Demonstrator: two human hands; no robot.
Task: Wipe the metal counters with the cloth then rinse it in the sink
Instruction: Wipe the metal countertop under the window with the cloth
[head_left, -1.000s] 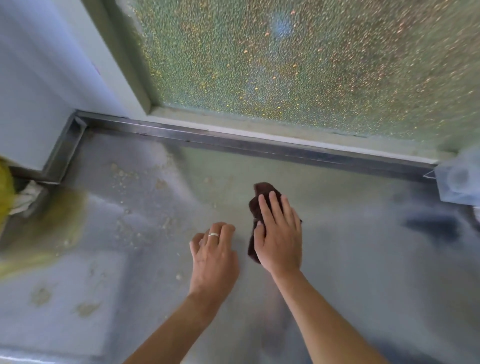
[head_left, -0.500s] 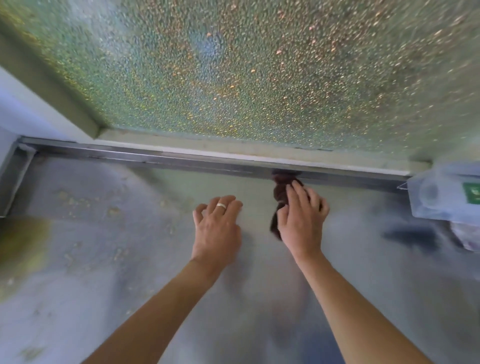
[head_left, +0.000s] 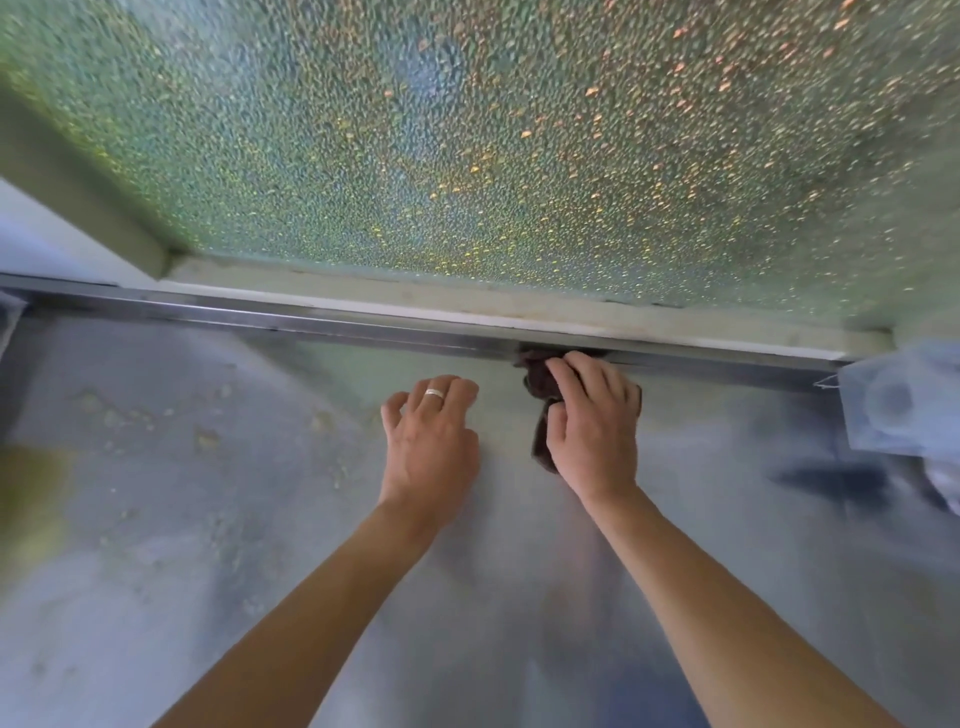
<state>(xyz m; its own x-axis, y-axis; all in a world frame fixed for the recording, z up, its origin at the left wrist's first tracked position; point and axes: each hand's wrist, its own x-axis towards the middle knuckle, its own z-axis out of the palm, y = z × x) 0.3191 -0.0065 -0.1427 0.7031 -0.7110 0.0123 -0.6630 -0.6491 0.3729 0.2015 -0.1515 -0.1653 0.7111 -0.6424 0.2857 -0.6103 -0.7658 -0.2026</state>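
Note:
A dark brown cloth lies bunched on the metal counter, up against the raised metal back rim. My right hand lies on top of the cloth and presses it down, fingertips at the rim; most of the cloth is hidden under the palm. My left hand, with a ring on one finger, rests palm down on the bare counter just left of the cloth and holds nothing. No sink is in view.
A pebbled glass window rises behind the rim. Crumbs and pale stains dot the counter's left part. A clear plastic bag sits at the right edge. A blurred yellowish patch shows at far left.
My right hand has slid the cloth away from me across the counter until it reached the back rim. My left hand moved forward alongside it.

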